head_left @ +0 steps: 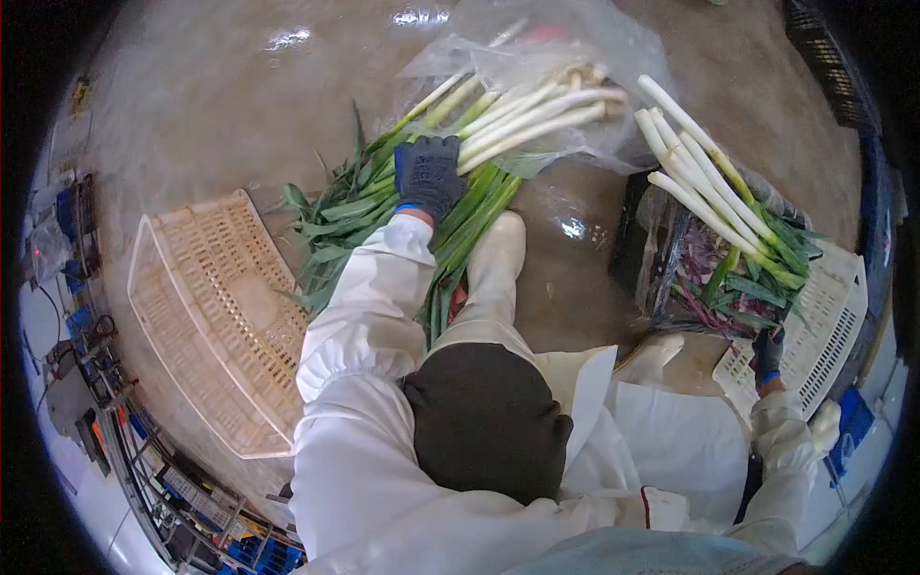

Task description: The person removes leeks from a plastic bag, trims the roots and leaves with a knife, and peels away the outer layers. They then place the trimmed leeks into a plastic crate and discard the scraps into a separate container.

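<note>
Presently, I find the main bundle of long leeks with white shanks and green leaves (pixel 508 125) on the wet grey-brown floor (pixel 565 307), its white ends against crumpled clear plastic film (pixel 623 57). My left hand, in a dark knit glove (pixel 428 177), is closed over the stalks about where white gives way to green. My right hand, in a similar dark glove (pixel 768 353), is near the leaf ends of a second, smaller leek bundle (pixel 719 196); I cannot tell whether its fingers are spread or closed. That bundle lies across a black crate holding purple produce (pixel 709 259), beside a white slotted plastic crate (pixel 834 316).

Assessment: I judge the main bundle moderately heavy as a whole, though each stalk should be light. White shanks look firm and fairly stiff, likely slick if wet, and apt to bruise or snap under sharp bending. Leaves look limp, liable to trail, tear or tangle. Soundest hold: a broad, even grasp around the lower shanks, with support beneath the leaves. Leaf tips alone would make a poor handle.
</note>
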`<state>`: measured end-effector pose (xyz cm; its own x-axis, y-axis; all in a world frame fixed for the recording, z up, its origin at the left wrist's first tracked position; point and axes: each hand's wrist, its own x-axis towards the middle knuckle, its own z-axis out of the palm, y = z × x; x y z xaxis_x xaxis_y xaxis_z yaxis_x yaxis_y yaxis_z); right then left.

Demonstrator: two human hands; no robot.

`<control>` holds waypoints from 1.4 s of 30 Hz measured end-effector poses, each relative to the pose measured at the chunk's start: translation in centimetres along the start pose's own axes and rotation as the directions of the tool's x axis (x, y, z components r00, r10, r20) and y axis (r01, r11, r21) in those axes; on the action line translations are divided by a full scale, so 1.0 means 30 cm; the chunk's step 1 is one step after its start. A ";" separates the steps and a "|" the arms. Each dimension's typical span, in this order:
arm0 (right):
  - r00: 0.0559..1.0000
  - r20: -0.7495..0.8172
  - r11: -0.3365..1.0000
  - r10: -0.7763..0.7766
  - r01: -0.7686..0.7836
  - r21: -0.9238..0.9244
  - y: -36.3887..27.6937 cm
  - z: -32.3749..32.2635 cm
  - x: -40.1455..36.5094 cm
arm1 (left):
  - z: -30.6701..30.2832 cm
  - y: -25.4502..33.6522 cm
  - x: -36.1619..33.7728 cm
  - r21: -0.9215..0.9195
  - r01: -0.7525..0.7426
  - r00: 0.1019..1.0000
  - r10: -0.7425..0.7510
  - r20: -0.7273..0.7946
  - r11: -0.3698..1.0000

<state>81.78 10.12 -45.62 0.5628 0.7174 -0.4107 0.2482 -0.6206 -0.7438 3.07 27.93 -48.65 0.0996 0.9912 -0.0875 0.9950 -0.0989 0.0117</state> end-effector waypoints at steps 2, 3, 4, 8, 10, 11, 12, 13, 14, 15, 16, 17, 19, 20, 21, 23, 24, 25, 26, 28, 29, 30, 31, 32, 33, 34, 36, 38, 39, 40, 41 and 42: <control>1.000 -0.006 1.000 0.000 0.000 -0.015 0.003 0.000 -0.001 | -0.009 0.017 0.017 -0.014 0.042 0.999 -0.042 0.002 0.999; 1.000 -0.002 0.999 0.000 0.000 -0.047 0.003 -0.004 0.001 | -0.001 0.001 0.037 -0.060 0.064 0.998 -0.064 0.007 0.996; 1.000 -0.001 0.997 0.000 0.000 -0.078 0.001 -0.010 0.004 | 0.009 -0.029 0.062 -0.107 0.084 0.996 -0.083 0.012 0.991; 1.000 0.002 0.999 -0.015 0.015 -0.041 0.006 -0.006 -0.002 | 0.094 -0.220 0.242 -0.291 0.188 0.963 -0.117 0.245 0.938; 0.999 0.036 0.999 -0.026 0.025 0.020 0.018 -0.020 0.004 | 0.198 -0.334 0.346 -0.417 0.288 0.914 -0.117 0.389 0.862; 0.999 0.037 0.998 -0.037 0.035 0.047 0.017 -0.022 0.005 | 0.285 -0.393 0.399 -0.492 0.354 0.884 -0.112 0.454 0.796; 0.998 0.037 0.996 -0.047 0.044 0.075 0.020 -0.020 0.004 | 0.285 -0.398 0.418 -0.553 0.420 0.851 -0.100 0.516 0.720; 0.998 0.038 0.993 -0.056 0.052 0.104 0.024 -0.016 0.002 | 0.289 -0.400 0.420 -0.583 0.477 0.818 -0.090 0.568 0.657; 0.998 0.036 0.994 -0.050 0.046 0.097 0.023 -0.008 -0.001 | 0.221 -0.370 0.405 -0.606 0.533 0.783 -0.074 0.617 0.591; 0.999 0.032 0.995 -0.044 0.041 0.088 0.013 -0.003 -0.005 | 0.208 -0.356 0.405 -0.621 0.587 0.747 -0.051 0.663 0.519; 0.999 0.027 0.996 -0.037 0.035 0.078 0.002 -0.004 -0.011 | 0.227 -0.353 0.402 -0.643 0.590 0.758 -0.062 0.649 0.488; 0.999 0.016 0.996 -0.043 0.042 0.077 0.009 -0.007 -0.022 | 0.210 -0.341 0.363 -0.714 0.452 0.867 -0.074 0.493 0.535; 0.998 0.020 0.996 -0.060 0.058 0.063 0.002 0.004 -0.027 | 0.210 -0.327 0.335 -0.734 0.449 0.880 -0.107 0.463 0.509; 0.998 0.010 0.998 -0.064 0.064 0.024 -0.005 0.011 -0.032 | 0.203 -0.328 0.333 -0.709 0.441 0.874 -0.085 0.479 0.550; 0.998 0.001 0.997 -0.070 0.070 -0.015 -0.015 0.017 -0.036 | 0.194 -0.331 0.333 -0.683 0.432 0.868 -0.064 0.493 0.589; 0.997 -0.020 0.996 -0.077 0.076 -0.045 -0.036 0.030 -0.047 | 0.160 -0.317 0.328 -0.672 0.438 0.849 -0.031 0.527 0.596; 0.997 -0.031 0.997 -0.076 0.074 -0.036 -0.041 0.035 -0.053 | 0.126 -0.302 0.315 -0.685 0.458 0.838 -0.017 0.546 0.566; 0.996 -0.042 0.997 -0.074 0.073 -0.027 -0.045 0.042 -0.060 | 0.094 -0.283 0.300 -0.696 0.478 0.825 -0.004 0.564 0.536; 0.998 -0.025 0.998 -0.062 0.062 -0.034 -0.027 0.029 -0.051 | 0.097 -0.271 0.285 -0.701 0.403 0.868 -0.003 0.496 0.588; 0.999 0.007 0.998 -0.040 0.041 -0.050 0.029 -0.016 -0.015 | 0.122 -0.248 0.262 -0.688 0.246 0.937 0.014 0.349 0.683; 0.999 0.009 0.997 -0.050 0.050 -0.060 0.025 -0.016 -0.021 | 0.119 -0.229 0.261 -0.591 0.256 0.930 -0.028 0.366 0.765; 0.998 0.014 0.996 -0.058 0.058 -0.071 0.019 -0.014 -0.025 | 0.120 -0.208 0.259 -0.484 0.265 0.923 -0.074 0.379 0.834; 0.998 0.019 0.994 -0.067 0.068 -0.082 0.012 -0.009 -0.026 | 0.120 -0.188 0.256 -0.370 0.273 0.915 -0.122 0.384 0.888; 0.998 0.021 0.996 -0.060 0.061 -0.065 0.029 -0.015 -0.016 | 0.121 -0.171 0.252 -0.306 0.269 0.921 -0.151 0.359 0.913; 0.998 0.022 0.997 -0.054 0.055 -0.048 0.044 -0.021 -0.005 | 0.115 -0.170 0.249 -0.294 0.272 0.927 -0.167 0.336 0.916; 0.999 0.022 0.998 -0.048 0.049 -0.032 0.059 -0.030 0.005 | 0.109 -0.168 0.247 -0.283 0.275 0.932 -0.182 0.314 0.919; 0.997 0.050 0.996 -0.053 0.050 0.069 0.044 -0.020 -0.011 | 0.093 -0.194 0.246 -0.304 0.245 0.957 -0.179 0.229 0.921; 0.995 0.072 0.992 -0.063 0.055 0.116 0.043 -0.034 -0.013 | 0.034 -0.243 0.251 -0.360 0.170 0.984 -0.141 0.105 0.917; 0.994 0.082 0.991 -0.070 0.060 0.116 0.073 -0.051 0.006 | -0.092 -0.220 0.236 -0.393 0.157 0.987 -0.136 0.081 0.906; 0.993 0.095 0.991 -0.077 0.065 0.119 0.094 -0.056 0.018 | -0.181 -0.210 0.229 -0.377 0.198 0.980 -0.193 0.052 0.905; 0.992 0.096 0.991 -0.080 0.070 0.111 0.090 -0.049 0.015 | -0.251 -0.206 0.223 -0.360 0.239 0.968 -0.249 0.021 0.902; 0.992 0.098 0.992 -0.084 0.074 0.105 0.076 -0.042 0.008 | -0.307 -0.216 0.214 -0.407 0.234 0.965 -0.261 -0.011 0.883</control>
<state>83.49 8.47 -46.76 0.4600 0.7946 -0.3964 0.2050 -0.5294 -0.8232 -2.76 35.74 -40.12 -0.1636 0.9836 -0.0766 0.9007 0.1806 0.3951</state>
